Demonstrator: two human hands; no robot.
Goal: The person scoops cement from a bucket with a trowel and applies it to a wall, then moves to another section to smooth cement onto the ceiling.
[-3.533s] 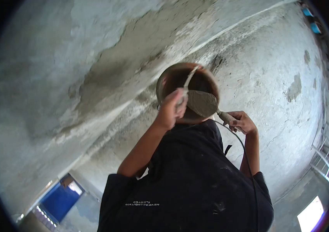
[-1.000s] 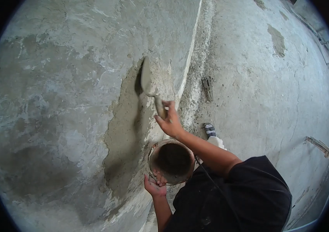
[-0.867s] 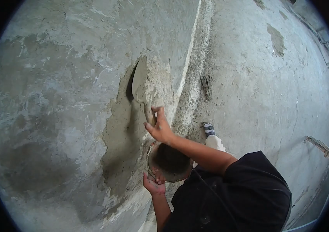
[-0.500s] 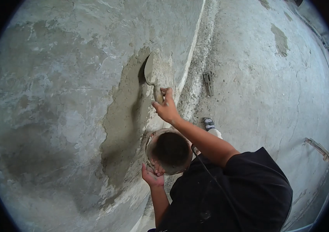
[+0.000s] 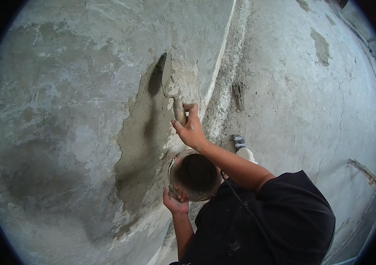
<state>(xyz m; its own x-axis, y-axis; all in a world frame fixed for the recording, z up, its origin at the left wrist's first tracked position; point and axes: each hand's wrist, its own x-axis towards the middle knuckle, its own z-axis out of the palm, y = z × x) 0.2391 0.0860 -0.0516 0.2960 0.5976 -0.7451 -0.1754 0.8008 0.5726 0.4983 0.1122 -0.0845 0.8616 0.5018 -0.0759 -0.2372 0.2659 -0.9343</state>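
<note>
My right hand (image 5: 191, 130) is closed around the handle of a trowel (image 5: 179, 110). The trowel's narrow, tilted blade lies along the right border of a damp patch of mortar (image 5: 137, 145) on the grey wall, casting a dark shadow on its left. Below, my left hand (image 5: 175, 203) supports a round bowl-like container (image 5: 173, 176) from its lower left, fingers curled over the rim. The container's inside is dark, so its contents cannot be made out. My right forearm passes over its upper right edge.
A rough, pale strip of plaster (image 5: 223, 88) runs along the wall's base. On the concrete floor (image 5: 294, 115) lies a small broken block (image 5: 238, 96). One sandalled foot (image 5: 239, 141) shows beside my arm. A long board (image 5: 369, 176) lies at the far right.
The trowel blade has turned more edge-on and shifted slightly left. My right hand has dropped a little toward the container, which my left hand still holds in nearly the same place.
</note>
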